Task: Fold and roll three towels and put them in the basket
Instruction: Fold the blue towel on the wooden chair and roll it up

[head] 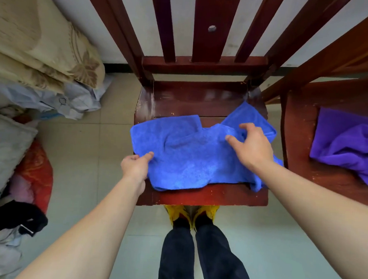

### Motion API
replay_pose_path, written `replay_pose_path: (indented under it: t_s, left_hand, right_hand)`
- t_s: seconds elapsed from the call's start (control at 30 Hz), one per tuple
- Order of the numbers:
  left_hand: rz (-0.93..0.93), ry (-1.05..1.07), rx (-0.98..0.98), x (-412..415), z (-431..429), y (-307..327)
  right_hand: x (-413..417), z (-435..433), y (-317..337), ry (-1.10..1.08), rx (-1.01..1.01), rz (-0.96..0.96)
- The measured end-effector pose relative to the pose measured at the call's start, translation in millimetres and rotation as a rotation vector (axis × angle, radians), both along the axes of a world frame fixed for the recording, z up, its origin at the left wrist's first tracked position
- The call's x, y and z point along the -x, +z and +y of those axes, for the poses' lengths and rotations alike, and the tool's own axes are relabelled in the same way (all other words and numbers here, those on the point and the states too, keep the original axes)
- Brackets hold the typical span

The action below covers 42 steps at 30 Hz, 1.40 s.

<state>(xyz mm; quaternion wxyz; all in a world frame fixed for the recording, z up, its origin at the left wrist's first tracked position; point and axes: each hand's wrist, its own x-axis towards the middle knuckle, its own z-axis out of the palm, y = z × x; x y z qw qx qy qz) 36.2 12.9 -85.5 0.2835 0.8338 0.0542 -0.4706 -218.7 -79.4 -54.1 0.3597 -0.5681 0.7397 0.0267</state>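
Note:
A blue towel [188, 154] lies rumpled and partly spread across the seat of a dark red wooden chair [196, 198]. My left hand [135, 165] pinches the towel's near left edge between thumb and fingers. My right hand [252, 146] hovers over the towel's right part with fingers spread, its fingertips touching the cloth. A purple towel [348, 147] lies crumpled on the seat of a second red chair [299, 133] to the right. No basket is in view.
The chair's slatted back [207, 24] rises behind the seat, close to a white wall. Folded beige bedding [40, 42], pillows and a heap of clothes [17, 213] crowd the left side. My legs and yellow slippers [191, 213] stand on the tiled floor before the chair.

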Motion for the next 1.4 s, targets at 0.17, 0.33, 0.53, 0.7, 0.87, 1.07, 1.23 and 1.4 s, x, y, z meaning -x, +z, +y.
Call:
replay_pose_path:
  t_s: [0.17, 0.33, 0.53, 0.7, 0.87, 1.07, 1.23, 1.4]
  left_hand:
    - [-0.010, -0.039, -0.075, 1, 14, 2]
    - [-0.264, -0.628, -0.359, 3, 48, 19]
    - [-0.598, -1.150, 0.181, 39, -18, 18]
    - [-0.497, -1.431, -0.028, 63, -61, -3]
    - [-0.448, -1.200, 0.017, 51, -44, 6]
    - [-0.531, -0.565, -0.069, -14, -56, 28]
    - [-0.528, -0.436, -0.113, -44, -64, 23]
    - [-0.725, -0.814, -0.169, -34, -69, 18]
  right_hand:
    - [-16, 7, 0, 0.078, 0.047, -0.025]
    - [22, 66, 12, 0.325, 0.119, -0.021]
    - [42, 85, 5, 0.410, 0.060, -0.053]
    - [47, 72, 2, 0.237, -0.273, 0.039]
    - [71, 55, 13, 0.389, -0.461, 0.218]
    - [63, 0, 40, 0.154, 0.011, -0.083]
    - [25, -79, 37, -0.019, 0.249, -0.344]
    - [19, -75, 15, 0.234, -0.109, -0.093]
